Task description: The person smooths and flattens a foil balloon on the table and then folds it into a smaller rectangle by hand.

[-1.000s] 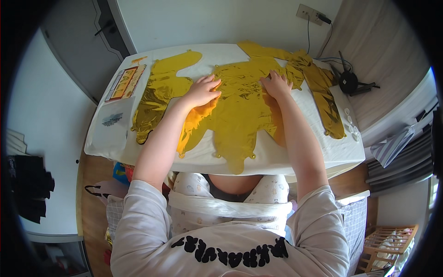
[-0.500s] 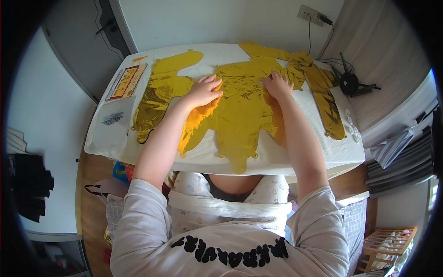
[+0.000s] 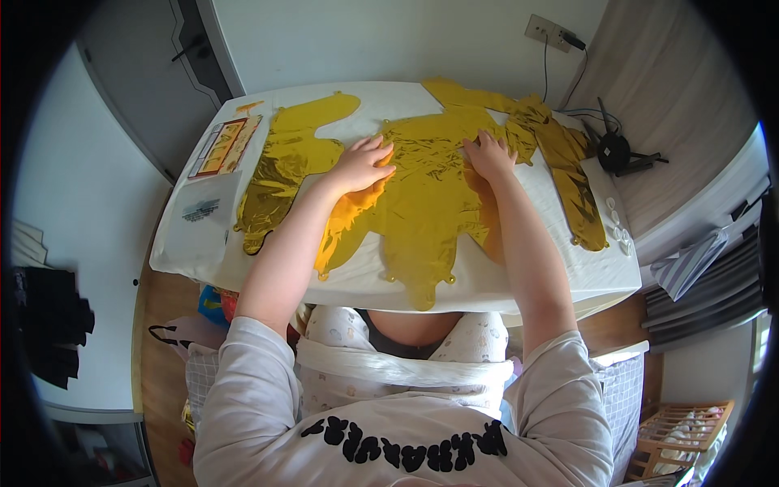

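Observation:
A flat, uninflated gold foil balloon [image 3: 418, 211] lies wrinkled across the middle of the white-covered table [image 3: 373, 93]. On its left side rests my left hand [image 3: 361, 166], palm down, with the fingers stretched forward and the thumb apart. My right hand [image 3: 490, 157] lies on the right side of the same foil, its fingers spread. Neither hand is seen gripping anything. Another flat gold foil balloon [image 3: 280, 174] is beside my left forearm. More gold foil [image 3: 572, 170] spreads along the right and the back of the table, partly folded and overlapping.
At the table's left stand out a printed card package [image 3: 221, 150] and a clear plastic bag [image 3: 195, 235] with thin dark pieces. White rolls [image 3: 621, 231] sit by the right edge. A black device with antennas [image 3: 614, 150] and cables is at the back right, below a wall socket [image 3: 548, 31].
Very little differs. The view has shifted slightly, and both hands stay at nearly the same places on the middle foil balloon.

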The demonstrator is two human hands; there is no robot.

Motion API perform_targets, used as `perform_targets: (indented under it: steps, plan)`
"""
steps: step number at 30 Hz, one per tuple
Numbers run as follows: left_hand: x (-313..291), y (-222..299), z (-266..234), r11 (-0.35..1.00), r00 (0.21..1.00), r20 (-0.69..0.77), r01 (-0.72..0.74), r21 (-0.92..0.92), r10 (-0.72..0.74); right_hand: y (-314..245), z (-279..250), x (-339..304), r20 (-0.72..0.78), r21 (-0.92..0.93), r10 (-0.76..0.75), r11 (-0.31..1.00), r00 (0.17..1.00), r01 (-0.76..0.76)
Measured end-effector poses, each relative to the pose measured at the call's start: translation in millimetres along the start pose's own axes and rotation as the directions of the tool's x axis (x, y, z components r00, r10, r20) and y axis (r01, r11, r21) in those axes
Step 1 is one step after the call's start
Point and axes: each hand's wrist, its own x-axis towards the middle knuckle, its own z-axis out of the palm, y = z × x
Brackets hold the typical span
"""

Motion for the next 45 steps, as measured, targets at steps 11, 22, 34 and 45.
perform_targets:
  steps: [11,22,34,45]
  plan:
    - [0.5,-2.8,-0.3,0.999,1.000,-0.002,-0.002,-0.034,0.002,-0.7,-0.4,-1.1,-0.003,-0.011,-0.006,1.000,1.000,0.006]
    - [3.5,-7.5,2.8,0.998,1.000,-0.009,-0.015,-0.057,0.015,0.0,0.6,0.1,-0.011,-0.017,-0.010,1.000,1.000,0.010]
    - [4.6,-5.1,3.6,0.998,1.000,-0.019,-0.017,-0.061,0.016,7.8,5.3,9.5,-0.085,0.079,-0.003,0.997,0.996,0.010]
    - [1.2,-3.6,0.6,0.997,1.000,-0.012,-0.005,-0.072,0.004,7.6,11.3,11.8,-0.233,0.174,0.064,0.984,0.970,-0.023]
